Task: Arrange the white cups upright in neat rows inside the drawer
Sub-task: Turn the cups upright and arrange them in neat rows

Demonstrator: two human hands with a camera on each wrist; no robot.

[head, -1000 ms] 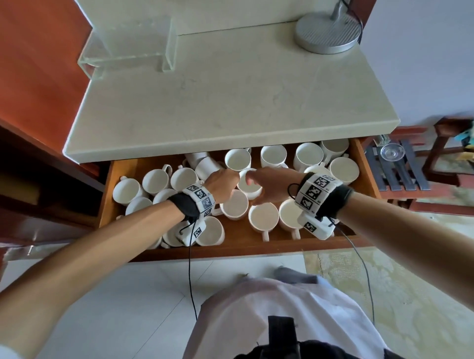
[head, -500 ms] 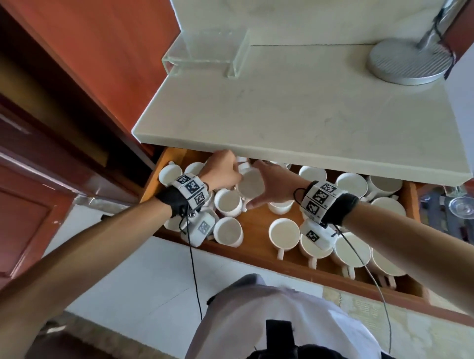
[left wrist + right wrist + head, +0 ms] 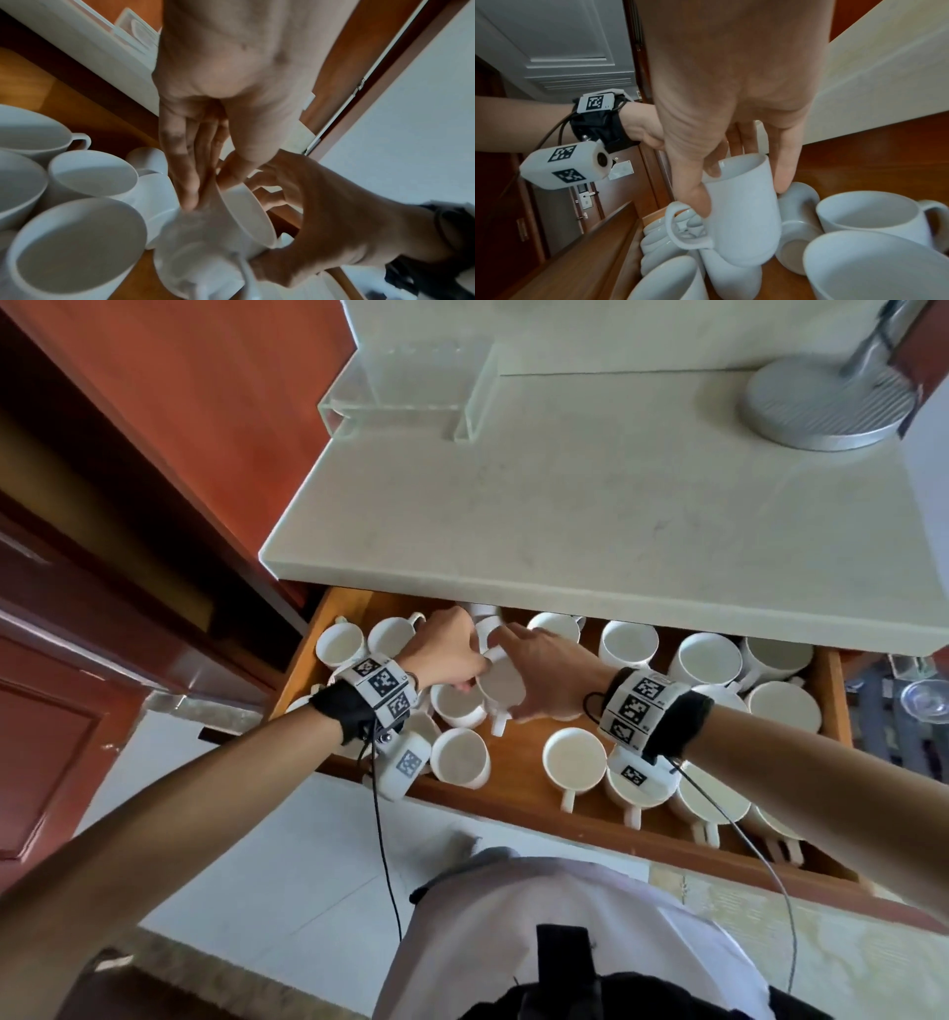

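Head view: right hand (image 3: 547, 667) grips a tilted cup (image 3: 502, 681) over the drawer (image 3: 518, 752); left hand (image 3: 448, 654) touches it. Left wrist: left fingers (image 3: 185, 172) straight against the cup (image 3: 244, 211). Right wrist: thumb and fingers (image 3: 784, 162) pinch the cup (image 3: 744, 211) above others.

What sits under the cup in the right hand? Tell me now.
Another white cup, partly covered by the held cup in the right hand; whether they touch is hidden.

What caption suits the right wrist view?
Right hand grips a tilted white cup above other cups in the wooden drawer.
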